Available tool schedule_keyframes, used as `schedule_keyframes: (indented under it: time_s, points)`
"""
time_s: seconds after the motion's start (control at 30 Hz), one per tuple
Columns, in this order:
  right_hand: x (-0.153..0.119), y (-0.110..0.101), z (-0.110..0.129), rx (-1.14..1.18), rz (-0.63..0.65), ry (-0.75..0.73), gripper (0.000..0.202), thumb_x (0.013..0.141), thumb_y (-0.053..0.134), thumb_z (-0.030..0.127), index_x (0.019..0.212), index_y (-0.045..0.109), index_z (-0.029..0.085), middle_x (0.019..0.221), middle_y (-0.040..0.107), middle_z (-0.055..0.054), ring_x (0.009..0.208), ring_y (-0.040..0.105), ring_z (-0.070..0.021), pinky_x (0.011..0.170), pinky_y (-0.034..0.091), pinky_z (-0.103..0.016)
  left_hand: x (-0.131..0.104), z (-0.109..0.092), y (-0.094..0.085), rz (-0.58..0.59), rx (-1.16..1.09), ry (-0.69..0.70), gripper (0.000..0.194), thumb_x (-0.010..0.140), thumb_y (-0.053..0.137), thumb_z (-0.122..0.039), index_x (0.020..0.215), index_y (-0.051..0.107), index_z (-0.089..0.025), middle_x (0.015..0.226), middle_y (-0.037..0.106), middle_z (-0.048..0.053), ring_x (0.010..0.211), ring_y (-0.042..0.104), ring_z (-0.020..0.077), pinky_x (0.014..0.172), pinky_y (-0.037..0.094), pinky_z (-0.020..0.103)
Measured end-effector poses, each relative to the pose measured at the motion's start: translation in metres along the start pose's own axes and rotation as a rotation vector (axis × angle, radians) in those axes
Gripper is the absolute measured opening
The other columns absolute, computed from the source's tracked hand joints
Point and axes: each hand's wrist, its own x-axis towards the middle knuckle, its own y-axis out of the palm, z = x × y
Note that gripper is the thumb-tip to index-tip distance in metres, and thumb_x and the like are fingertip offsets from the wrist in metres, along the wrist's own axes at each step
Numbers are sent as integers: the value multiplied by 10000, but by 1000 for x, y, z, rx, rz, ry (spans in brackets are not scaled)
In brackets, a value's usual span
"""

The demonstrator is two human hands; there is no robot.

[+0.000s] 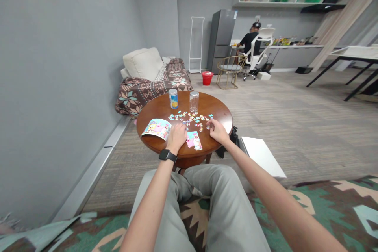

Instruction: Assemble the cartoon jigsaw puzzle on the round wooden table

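A partly joined jigsaw puzzle (pixel 194 141) with pink and white cartoon figures lies near the front edge of the round wooden table (pixel 156 105). My left hand (pixel 176 138) rests at its left side, palm down, fingers loosely stretched toward the loose pieces. Between that hand and the table's left edge is a curved cartoon picture sheet (pixel 157 128). My right hand (pixel 217 130) is at the right of the scattered puzzle pieces (pixel 191 117), its fingertips drawn together on a small puzzle piece (pixel 208 127), mostly hidden by the fingers.
A blue-labelled can (pixel 173 99) and a clear lidded jar (pixel 194 102) stand behind the pieces. A covered sofa (pixel 153 73) is beyond the table. Farther off are a red bucket (pixel 207 78), a wire chair (pixel 230 67) and a seated person (pixel 249 42). A white board (pixel 262 155) lies right.
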Motion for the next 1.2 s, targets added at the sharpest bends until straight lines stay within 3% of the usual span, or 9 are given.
schedule_keyframes:
  time_s: [0.3,0.63,0.93,1.2]
  points:
    - [0,-2,2,-19,1,-15,357,641,457,23,915,567,225,974,653,-23,754,586,-167,778,479,-305,-1,0,0,3,-8,3,242,900,449,-116,943,681,-167,1032,670,91,992,577,231,902,427,353]
    - [0,0,4,-48,-20,-49,140,769,489,134,865,558,209,871,608,-27,795,580,-174,773,457,-298,-2,-1,-1,-32,7,-29,233,885,443,-113,1017,634,-131,1028,631,125,1002,551,257,894,428,369]
    - [-1,-2,8,-53,-21,-29,154,780,449,133,859,559,206,861,607,-28,769,567,-168,744,436,-287,-1,1,0,-17,-5,2,228,885,436,-100,912,652,-167,997,668,94,982,575,235,901,430,357]
    - [0,-4,10,-63,-7,0,131,796,457,155,854,564,206,823,584,-15,748,553,-163,724,422,-277,-1,0,-1,-23,6,-3,237,881,458,-104,952,676,-166,1002,671,89,974,581,223,885,437,342]
